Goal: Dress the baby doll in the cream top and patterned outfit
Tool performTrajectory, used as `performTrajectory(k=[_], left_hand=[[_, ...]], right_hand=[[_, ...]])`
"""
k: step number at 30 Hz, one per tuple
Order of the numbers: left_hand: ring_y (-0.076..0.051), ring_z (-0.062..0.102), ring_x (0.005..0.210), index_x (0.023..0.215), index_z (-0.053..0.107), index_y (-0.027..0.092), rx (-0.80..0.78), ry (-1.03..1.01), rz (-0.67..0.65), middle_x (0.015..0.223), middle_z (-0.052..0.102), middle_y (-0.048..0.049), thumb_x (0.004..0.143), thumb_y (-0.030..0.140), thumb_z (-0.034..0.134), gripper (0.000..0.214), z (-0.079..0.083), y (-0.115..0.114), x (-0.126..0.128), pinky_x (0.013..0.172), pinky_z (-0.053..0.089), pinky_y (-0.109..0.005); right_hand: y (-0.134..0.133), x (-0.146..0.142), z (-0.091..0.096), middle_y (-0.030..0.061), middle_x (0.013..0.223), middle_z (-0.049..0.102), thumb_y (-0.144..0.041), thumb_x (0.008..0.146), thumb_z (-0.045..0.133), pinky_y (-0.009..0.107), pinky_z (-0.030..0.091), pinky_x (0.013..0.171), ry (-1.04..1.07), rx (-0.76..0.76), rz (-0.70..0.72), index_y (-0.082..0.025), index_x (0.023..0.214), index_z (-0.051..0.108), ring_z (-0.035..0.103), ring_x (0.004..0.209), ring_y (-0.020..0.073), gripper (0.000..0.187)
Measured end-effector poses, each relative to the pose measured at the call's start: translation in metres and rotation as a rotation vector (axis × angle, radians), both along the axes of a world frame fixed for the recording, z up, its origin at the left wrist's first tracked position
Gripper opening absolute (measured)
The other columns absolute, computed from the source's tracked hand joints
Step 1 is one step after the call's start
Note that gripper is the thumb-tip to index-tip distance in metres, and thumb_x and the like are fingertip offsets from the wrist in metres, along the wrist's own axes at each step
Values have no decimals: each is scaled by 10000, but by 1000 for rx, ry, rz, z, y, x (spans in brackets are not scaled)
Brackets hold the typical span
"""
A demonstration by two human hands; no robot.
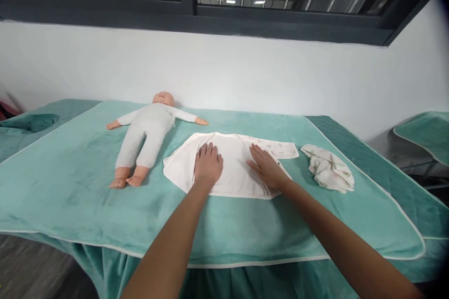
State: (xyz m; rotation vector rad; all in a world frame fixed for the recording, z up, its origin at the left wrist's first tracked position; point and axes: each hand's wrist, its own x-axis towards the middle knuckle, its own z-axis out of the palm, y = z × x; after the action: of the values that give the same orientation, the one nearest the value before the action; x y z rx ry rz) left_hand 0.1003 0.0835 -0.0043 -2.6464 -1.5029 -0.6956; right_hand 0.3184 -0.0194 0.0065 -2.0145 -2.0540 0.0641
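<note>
A small white baby garment (233,168) lies spread on the green cover, with one printed sleeve stretching to the right. Flat on its left part rests my left hand (208,163), fingers extended. My right hand (268,168) presses on its right side, fingers straight and pointing up and left. Neither hand grips anything. Left of the garment a baby doll (149,128) in a white cloth body lies on its back, head toward the wall. To the right sits a crumpled white printed cloth (329,168), apart from my right hand.
The green velvety cover (70,182) with pale piping drapes over the table's front edge. Behind it stands a white wall (224,74) below a dark-framed barred window (189,14). Another green-covered surface (428,133) is at the far right.
</note>
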Motion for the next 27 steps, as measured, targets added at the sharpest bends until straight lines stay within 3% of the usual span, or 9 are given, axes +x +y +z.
performTrajectory(k=[5,9,22,27], left_hand=[[-283,378,1414,1371,546,143,4,4,5,1517,472,-96,987,329,337,476,0,-1,0,1168,304,-461],[-280,373,1417,1374,541,139,3,6,0,1512,476,-96,988,332,336,478,0,-2,-1,1172,300,-452],[-284,385,1411,1326,569,138,-35,-67,-16,1499,488,-110,981,308,376,430,1,-4,-4,1169,314,-468],[-251,462,1363,1205,640,167,-68,-184,-81,1413,582,-80,965,238,422,332,0,-7,-9,1182,320,-473]], right_hand=[[48,3,-2,157,1621,239,-490,1022,248,460,198,1230,-54,-24,-109,-40,1527,306,191,1517,254,679],[56,-5,-12,148,1604,295,-471,1023,256,447,214,1221,-111,33,-174,-52,1503,366,263,1493,259,647],[-5,-33,-23,123,1624,247,-536,1020,221,472,233,1219,-92,43,-186,-71,1534,309,205,1513,266,699],[-32,-56,-30,141,1602,302,-542,1014,265,517,228,1212,-53,103,-162,-105,1515,351,221,1508,281,671]])
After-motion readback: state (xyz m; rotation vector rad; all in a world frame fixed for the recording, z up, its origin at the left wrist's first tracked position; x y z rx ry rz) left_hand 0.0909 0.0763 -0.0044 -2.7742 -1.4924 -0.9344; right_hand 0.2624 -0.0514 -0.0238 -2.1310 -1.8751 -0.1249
